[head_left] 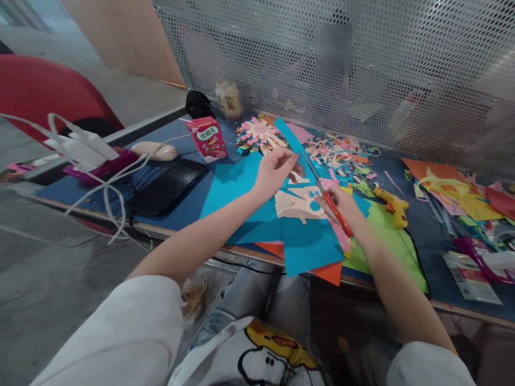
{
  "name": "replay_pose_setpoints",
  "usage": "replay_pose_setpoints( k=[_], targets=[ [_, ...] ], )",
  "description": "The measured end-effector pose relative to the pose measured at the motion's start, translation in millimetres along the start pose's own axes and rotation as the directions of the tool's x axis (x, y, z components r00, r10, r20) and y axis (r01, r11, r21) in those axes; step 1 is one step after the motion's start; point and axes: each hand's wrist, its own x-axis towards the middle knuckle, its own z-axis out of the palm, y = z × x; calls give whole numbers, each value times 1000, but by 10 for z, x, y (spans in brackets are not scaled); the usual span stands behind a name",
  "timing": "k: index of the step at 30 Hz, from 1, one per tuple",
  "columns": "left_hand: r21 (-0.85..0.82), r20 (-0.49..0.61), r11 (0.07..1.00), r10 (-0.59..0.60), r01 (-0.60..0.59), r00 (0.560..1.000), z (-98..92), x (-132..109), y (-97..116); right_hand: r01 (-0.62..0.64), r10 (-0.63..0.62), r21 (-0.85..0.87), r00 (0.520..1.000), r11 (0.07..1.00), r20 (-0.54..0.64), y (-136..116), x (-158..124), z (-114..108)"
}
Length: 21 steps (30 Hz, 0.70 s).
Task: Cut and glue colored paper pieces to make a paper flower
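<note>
My left hand (277, 170) is closed in a pinch at the edge of a blue paper strip (290, 135) that slants up and away. In my right hand (340, 202) are scissors with red handles (337, 213), their metal blades pointing toward the strip and my left fingers. How far the blades are apart is too small to tell. Below both hands lie blue paper sheets (309, 244) and a pale peach paper piece (295, 206) with cut-out shapes. Part of my left fingertips is hidden behind the hand.
A pink drink carton (209, 140), a black phone (169, 186) and white cables (108, 198) are on the left. Paper scraps (341, 155) pile against the mesh panel (289, 64). A yellow glue gun (392, 206) lies by green paper (386, 241) on the right.
</note>
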Motion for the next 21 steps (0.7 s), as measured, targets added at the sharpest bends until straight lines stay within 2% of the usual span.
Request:
replay_pose_setpoints(
  k=[3, 7, 17, 21],
  targets=[
    [24, -7, 999, 47, -47, 999, -2, -8, -2, -4, 4, 15, 1000, 1000, 17, 8, -2, 4],
    [74, 44, 993, 86, -89, 995, -2, -26, 2, -23, 23, 19, 1000, 1000, 14, 7, -8, 1],
    [34, 28, 999, 23, -24, 999, -16, -6, -12, -58, 58, 11, 998, 998, 28, 28, -3, 4],
    [-2, 57, 1000, -3, 3, 998, 0, -14, -29, -37, 37, 21, 999, 999, 18, 39, 3, 12]
  ],
)
